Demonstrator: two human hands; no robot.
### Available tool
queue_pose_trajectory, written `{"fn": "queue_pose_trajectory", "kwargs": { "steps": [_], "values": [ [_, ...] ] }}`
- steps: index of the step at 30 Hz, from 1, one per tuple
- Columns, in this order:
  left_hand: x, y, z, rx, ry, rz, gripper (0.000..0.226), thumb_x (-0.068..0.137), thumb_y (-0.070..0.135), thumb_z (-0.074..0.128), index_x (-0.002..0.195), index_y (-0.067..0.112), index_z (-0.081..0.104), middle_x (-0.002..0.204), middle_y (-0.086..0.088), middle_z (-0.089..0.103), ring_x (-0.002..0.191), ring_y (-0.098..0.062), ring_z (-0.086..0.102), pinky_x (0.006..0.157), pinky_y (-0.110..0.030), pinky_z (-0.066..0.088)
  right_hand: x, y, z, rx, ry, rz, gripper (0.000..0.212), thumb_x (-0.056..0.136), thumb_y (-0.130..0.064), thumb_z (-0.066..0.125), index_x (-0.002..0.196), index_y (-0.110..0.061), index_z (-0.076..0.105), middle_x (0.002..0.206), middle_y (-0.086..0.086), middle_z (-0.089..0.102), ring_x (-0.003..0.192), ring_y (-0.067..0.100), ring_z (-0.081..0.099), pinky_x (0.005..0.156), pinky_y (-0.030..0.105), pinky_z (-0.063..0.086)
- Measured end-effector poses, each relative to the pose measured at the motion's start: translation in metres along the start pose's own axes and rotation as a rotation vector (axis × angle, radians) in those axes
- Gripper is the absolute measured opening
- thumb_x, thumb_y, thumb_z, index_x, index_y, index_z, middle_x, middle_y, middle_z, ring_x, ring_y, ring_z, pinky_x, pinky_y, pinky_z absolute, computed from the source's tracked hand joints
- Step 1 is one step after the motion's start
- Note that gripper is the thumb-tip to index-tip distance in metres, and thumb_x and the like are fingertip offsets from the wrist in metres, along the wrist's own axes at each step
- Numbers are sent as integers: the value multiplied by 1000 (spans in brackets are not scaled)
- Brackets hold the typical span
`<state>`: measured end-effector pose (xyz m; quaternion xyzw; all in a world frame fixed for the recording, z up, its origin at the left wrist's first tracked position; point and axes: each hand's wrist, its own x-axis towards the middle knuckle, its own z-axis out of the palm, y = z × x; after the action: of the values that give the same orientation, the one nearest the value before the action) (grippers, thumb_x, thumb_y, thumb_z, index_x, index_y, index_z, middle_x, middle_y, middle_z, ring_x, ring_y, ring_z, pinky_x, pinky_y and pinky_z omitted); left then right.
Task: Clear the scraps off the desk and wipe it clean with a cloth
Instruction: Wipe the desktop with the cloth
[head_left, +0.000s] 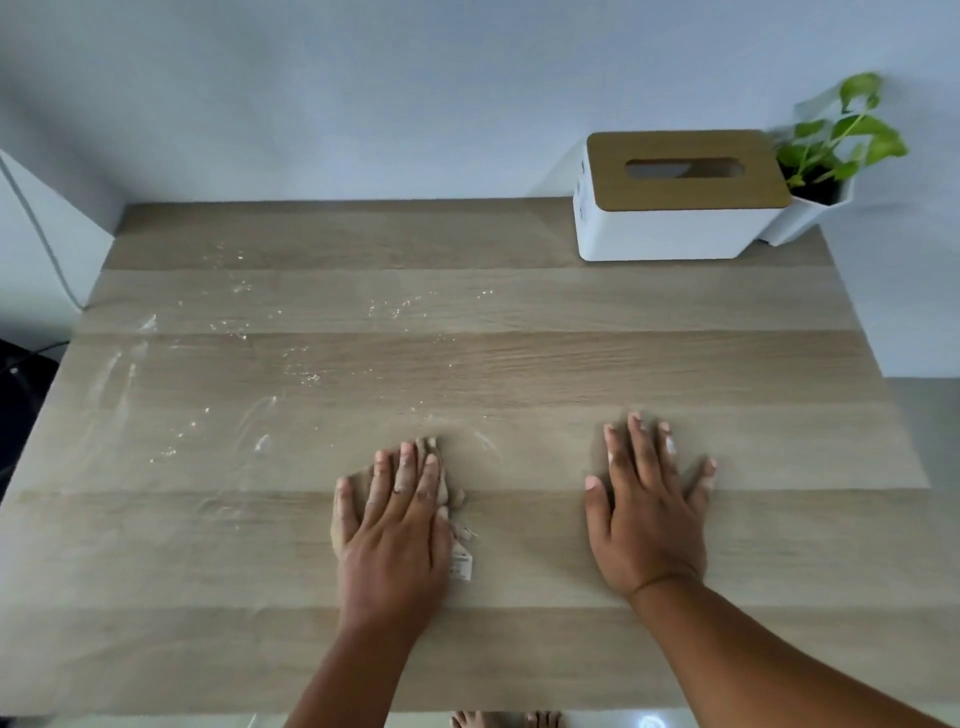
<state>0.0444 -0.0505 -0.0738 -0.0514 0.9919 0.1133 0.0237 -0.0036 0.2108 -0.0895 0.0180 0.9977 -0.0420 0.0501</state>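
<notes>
The wooden desk (571, 322) fills the view. White crumbs and powdery smears (306, 371) lie scattered over its left and middle parts. My left hand (395, 525) lies flat with straight fingers on a beige cloth (457, 519) that matches the desk colour; a white label of the cloth sticks out at the hand's right side. My right hand (649, 514) rests flat on the desk, fingers spread, a little to the right of the cloth, holding nothing.
A white tissue box with a wooden lid (675, 208) stands at the back right corner, with a small potted green plant (826, 171) beside it against the wall. A white cable (36, 223) runs down at the far left. Bare feet show below the desk's front edge.
</notes>
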Motion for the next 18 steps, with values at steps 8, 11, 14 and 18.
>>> {"fn": "queue_pose_trajectory", "kwargs": {
  "steps": [8,11,14,18],
  "values": [
    [75,56,6,78,-211,-6,75,90,49,22,162,38,4,172,2,-4,158,-29,-13,121,-65,-8,1,-1,-2,5,22,4,66,98,-49,31,160,-25,32,171,-1,15,159,27,8,119,71,7],
    [56,76,9,93,-213,267,73,92,47,28,163,34,15,172,3,4,159,-27,-6,123,-64,2,-1,0,-2,0,40,-1,66,97,-49,32,158,-24,36,171,0,19,158,28,13,119,71,9],
    [20,76,12,38,-148,409,69,91,41,46,157,24,39,167,1,28,157,-25,19,120,-63,22,1,0,-2,-6,35,-4,66,98,-49,33,158,-24,36,170,0,20,158,28,12,119,72,8],
    [-11,43,9,-3,-63,396,68,88,36,55,154,21,45,165,1,34,154,-21,28,118,-61,31,1,2,0,1,36,-6,66,97,-49,37,159,-25,34,171,0,17,159,28,10,119,72,6]
  ]
}}
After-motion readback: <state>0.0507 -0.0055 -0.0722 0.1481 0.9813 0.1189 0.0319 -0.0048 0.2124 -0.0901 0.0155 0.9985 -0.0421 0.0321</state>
